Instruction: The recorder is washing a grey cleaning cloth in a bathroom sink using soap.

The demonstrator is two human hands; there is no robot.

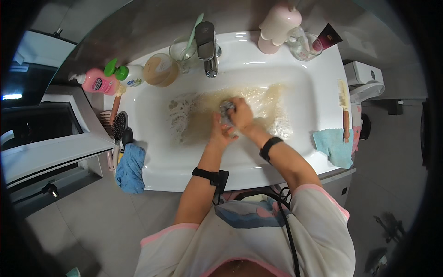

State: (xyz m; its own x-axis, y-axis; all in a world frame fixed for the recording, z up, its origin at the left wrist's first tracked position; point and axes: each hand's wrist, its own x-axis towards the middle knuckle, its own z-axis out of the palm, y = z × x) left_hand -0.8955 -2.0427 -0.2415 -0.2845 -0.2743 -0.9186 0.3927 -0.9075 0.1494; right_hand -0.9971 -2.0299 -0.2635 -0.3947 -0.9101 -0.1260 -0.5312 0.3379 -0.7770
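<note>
In the white washbasin (155, 159), a crumpled, wet grey cloth (226, 108) is bunched between my hands, just above or in the murky, yellowish water (204, 126). My right hand (243, 115) grips its upper part from the right, fingers curled over it. Below and to the left, my left hand (221, 133) cups the cloth's lower end between thumb and fingers. Motion blur hides the cloth's exact shape. Bubbles (178, 114) float on the left side of the water, and light glints on the right. Black bands circle both forearms.
The chrome faucet (207, 52) overhangs the basin's back. Pump bottles (102, 82), a round jar (161, 70) and a glass cup (183, 50) line the back left. A pink bottle (278, 29) stands back right. A blue cloth (131, 168) and a teal cloth (334, 145) drape the rim.
</note>
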